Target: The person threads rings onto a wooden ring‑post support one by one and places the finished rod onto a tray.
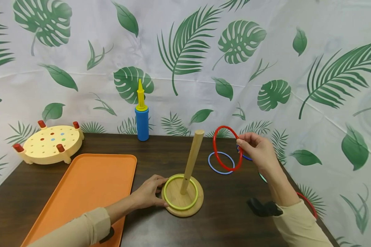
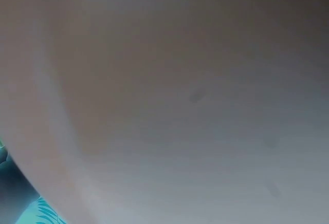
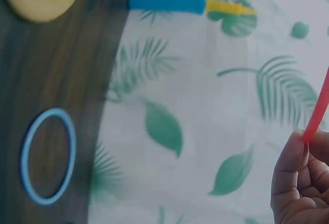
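My left hand (image 1: 151, 192) grips the left edge of a round wooden base (image 1: 186, 214), thumb at the front and fingers behind. A wooden peg (image 1: 192, 159) rises from this base. Around the peg's foot lies a yellow-green ring (image 1: 181, 208), flat on the base. My right hand (image 1: 259, 152) pinches a red ring (image 1: 214, 142) between thumb and fingertips. That ring hangs upright in the air, right of the peg and apart from it. The right wrist view shows the pinch on the red ring (image 3: 317, 108) too. Blurred surface fills nearly all of the left wrist view.
A light blue ring (image 1: 224, 173) lies behind the red one. Blue (image 1: 246, 158), green (image 1: 262, 177) and red rings lie partly hidden by my right arm. An orange tray (image 1: 105, 161) is left, a pegged yellow board (image 1: 51, 144) behind it. A blue-yellow hand pump (image 1: 143, 123) stands by the wall.
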Available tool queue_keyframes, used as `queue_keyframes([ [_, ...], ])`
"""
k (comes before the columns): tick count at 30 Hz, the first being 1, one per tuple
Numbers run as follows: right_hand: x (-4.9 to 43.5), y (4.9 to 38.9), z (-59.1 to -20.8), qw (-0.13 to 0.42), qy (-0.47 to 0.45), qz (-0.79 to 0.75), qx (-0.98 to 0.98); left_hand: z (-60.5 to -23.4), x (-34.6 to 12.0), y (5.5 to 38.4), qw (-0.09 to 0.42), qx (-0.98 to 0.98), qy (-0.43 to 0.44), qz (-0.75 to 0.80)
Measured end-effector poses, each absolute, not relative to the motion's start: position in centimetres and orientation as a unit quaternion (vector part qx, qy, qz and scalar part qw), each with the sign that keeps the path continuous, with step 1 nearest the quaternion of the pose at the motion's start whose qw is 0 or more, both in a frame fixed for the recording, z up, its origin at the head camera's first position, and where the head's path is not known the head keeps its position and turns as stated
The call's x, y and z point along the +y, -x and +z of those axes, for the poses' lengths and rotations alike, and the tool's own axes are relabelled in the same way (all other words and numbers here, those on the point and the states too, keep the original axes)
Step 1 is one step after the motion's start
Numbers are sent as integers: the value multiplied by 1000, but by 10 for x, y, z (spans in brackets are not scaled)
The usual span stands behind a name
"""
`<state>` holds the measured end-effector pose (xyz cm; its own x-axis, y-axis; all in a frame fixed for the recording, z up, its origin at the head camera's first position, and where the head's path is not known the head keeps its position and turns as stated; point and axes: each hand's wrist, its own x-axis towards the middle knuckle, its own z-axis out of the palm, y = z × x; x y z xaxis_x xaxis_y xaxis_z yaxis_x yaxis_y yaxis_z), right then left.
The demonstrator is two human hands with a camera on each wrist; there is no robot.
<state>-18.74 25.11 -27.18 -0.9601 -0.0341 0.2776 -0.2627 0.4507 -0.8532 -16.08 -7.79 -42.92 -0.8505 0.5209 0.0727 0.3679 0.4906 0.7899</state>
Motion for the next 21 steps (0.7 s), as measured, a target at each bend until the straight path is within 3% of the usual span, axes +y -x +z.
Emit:
queue_keyframes([
  [13, 208, 192, -250, 111, -159, 551, -812, -428, -78, 160, 88, 860, -258, 431],
  [21, 191, 197, -261, 73, -176, 552, -812, -428, -79, 161, 87, 860, -261, 429],
])
